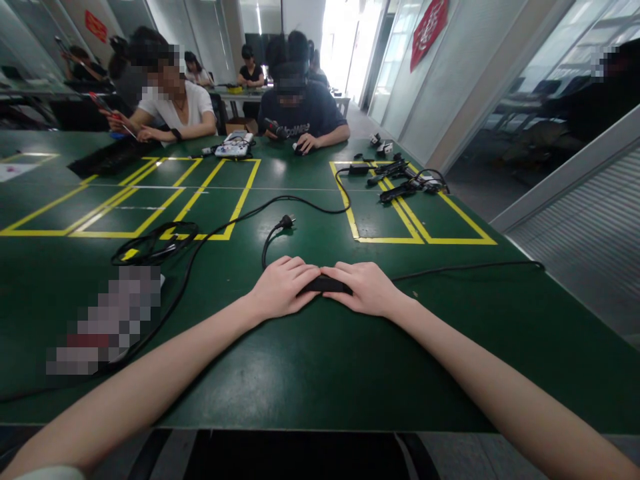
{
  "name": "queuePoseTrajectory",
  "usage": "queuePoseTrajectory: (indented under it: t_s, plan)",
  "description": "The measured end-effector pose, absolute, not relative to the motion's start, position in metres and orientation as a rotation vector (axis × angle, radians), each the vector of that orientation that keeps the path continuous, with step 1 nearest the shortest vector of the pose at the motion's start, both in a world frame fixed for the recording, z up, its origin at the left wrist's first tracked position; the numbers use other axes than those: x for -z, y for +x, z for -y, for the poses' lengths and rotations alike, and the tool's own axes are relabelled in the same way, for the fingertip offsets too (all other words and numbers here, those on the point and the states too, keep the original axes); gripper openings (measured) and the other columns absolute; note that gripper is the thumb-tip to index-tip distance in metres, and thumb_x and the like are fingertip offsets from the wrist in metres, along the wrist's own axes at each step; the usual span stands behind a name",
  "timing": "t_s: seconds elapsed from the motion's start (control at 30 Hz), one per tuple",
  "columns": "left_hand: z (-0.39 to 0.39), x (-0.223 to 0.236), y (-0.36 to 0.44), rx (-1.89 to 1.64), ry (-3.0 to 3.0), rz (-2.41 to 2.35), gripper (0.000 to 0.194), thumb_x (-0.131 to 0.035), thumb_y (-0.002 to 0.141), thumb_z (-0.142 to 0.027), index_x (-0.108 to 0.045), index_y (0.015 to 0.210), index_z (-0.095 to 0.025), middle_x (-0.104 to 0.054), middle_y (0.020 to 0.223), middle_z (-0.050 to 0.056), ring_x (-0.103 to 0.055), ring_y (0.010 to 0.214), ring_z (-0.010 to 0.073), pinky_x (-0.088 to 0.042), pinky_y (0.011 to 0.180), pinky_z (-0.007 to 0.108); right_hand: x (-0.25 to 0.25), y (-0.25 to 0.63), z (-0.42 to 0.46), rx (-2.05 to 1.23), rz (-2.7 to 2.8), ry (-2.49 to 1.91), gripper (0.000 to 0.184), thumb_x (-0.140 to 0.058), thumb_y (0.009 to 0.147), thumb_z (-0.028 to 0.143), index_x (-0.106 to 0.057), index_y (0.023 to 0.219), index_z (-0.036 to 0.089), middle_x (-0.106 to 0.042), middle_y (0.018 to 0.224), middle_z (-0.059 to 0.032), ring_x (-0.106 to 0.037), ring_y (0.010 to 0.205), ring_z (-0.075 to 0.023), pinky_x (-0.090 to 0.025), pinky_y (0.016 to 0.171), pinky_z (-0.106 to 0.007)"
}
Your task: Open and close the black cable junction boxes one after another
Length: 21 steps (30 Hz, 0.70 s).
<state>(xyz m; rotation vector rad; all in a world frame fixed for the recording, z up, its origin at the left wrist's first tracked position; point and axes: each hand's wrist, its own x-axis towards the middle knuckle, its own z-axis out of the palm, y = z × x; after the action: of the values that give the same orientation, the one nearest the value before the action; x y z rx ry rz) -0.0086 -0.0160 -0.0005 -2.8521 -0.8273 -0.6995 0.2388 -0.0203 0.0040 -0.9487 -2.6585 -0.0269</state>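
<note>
My left hand (286,287) grips the left end of a black power adapter (329,285), thumb in front and fingers over the top. Around its right end my right hand (367,288) is closed the same way, and the fingertips of both hands nearly meet in the middle. Much of the adapter is hidden under the hands. A short cord with a black plug (287,223) curves up from behind my left hand, its metal pins facing right. From my right hand a black cable (465,267) runs off to the table's right edge.
On the green table (280,373), a coiled black cable (157,243) lies left, near a blurred-out flat item (113,320). A long cord (285,198) crosses the middle. Black devices and cables (400,180) lie far right within yellow tape. Two people sit opposite, handling things.
</note>
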Motion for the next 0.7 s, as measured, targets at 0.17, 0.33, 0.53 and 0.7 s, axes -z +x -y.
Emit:
queuePoseTrajectory:
  t_s: [0.17,0.33,0.53,0.7]
  plan:
    - [0.0143,-0.0002,-0.0085,0.771,-2.855,0.987,0.055,-0.057,0.096,-0.053,-0.057,0.134,-0.014,-0.073,0.102,0.012,-0.069,0.092,0.0262,-0.056,0.081,0.038,-0.0046,0.2418,0.0183,0.172,2.649,-0.886,0.046,-0.047,0.107,0.047,-0.061,0.142,0.021,-0.070,0.107,-0.0121,-0.069,0.081,-0.0217,-0.051,0.072,-0.032]
    - [0.0106,0.0041,-0.0094,0.711,-2.782,0.918,0.049,-0.051,0.099,-0.032,-0.048,0.145,-0.014,-0.072,0.104,0.011,-0.069,0.097,0.0252,-0.056,0.084,0.037,-0.0055,0.2427,0.0182,0.152,2.597,-0.866,0.045,-0.045,0.107,0.046,-0.060,0.142,0.021,-0.070,0.113,-0.0137,-0.070,0.091,-0.0238,-0.055,0.078,-0.033]
    - [0.0075,0.0065,-0.0096,0.590,-2.755,0.932,0.038,-0.053,0.097,-0.023,-0.059,0.133,-0.013,-0.074,0.102,0.013,-0.067,0.096,0.0262,-0.053,0.083,0.039,-0.0064,0.2443,0.0199,-0.116,2.486,-0.861,0.047,-0.063,0.098,0.048,-0.061,0.135,0.019,-0.074,0.108,-0.0108,-0.072,0.085,-0.0228,-0.056,0.073,-0.032]
    - [0.0077,0.0054,-0.0091,0.570,-2.800,0.951,0.041,-0.052,0.097,-0.023,-0.059,0.136,-0.012,-0.074,0.106,0.014,-0.065,0.099,0.0272,-0.054,0.085,0.041,-0.0074,0.2488,0.0188,-0.320,2.463,-0.825,0.041,-0.065,0.097,0.043,-0.062,0.131,0.020,-0.075,0.104,-0.0080,-0.069,0.071,-0.0176,-0.055,0.070,-0.030]
